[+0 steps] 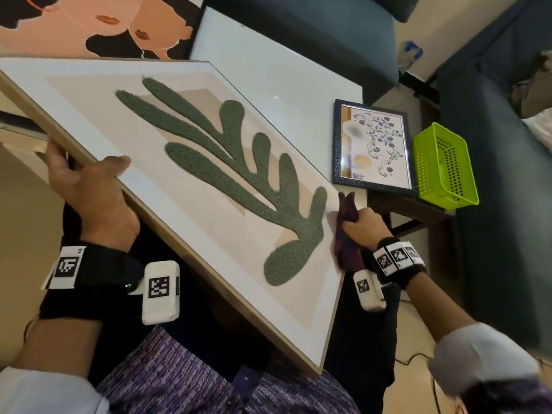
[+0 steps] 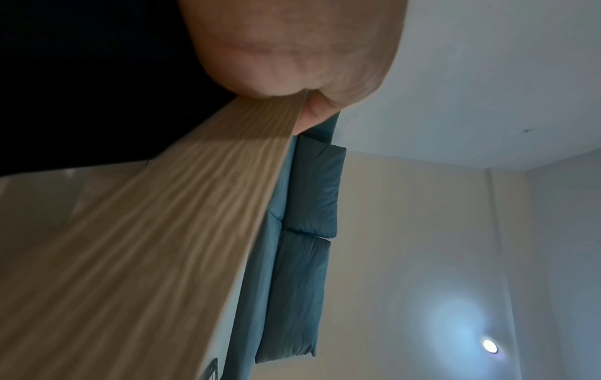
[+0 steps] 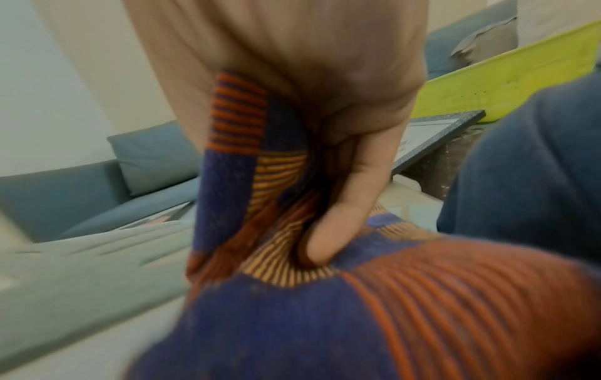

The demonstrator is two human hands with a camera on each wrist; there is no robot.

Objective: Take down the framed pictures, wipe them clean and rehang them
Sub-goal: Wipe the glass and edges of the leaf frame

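Wood frames the big picture (image 1: 185, 162), which is held tilted over the person's lap, its far edge above the white tabletop (image 1: 268, 73). A green leaf shape is seen on it. The lower frame edge is gripped by the left hand (image 1: 89, 189) — thumb on the front, fingers curled behind. In the left wrist view the wood edge (image 2: 162, 231) runs out from under the palm. A striped cloth (image 1: 346, 234) is clutched in the right hand (image 1: 367, 225), whose grip is clamped round it, pressed at the picture's right edge. A small flower picture (image 1: 373, 147) lies flat on the tabletop — just beside it sits a green basket (image 1: 442, 165). Another picture (image 1: 89, 22) is seen at the top left.
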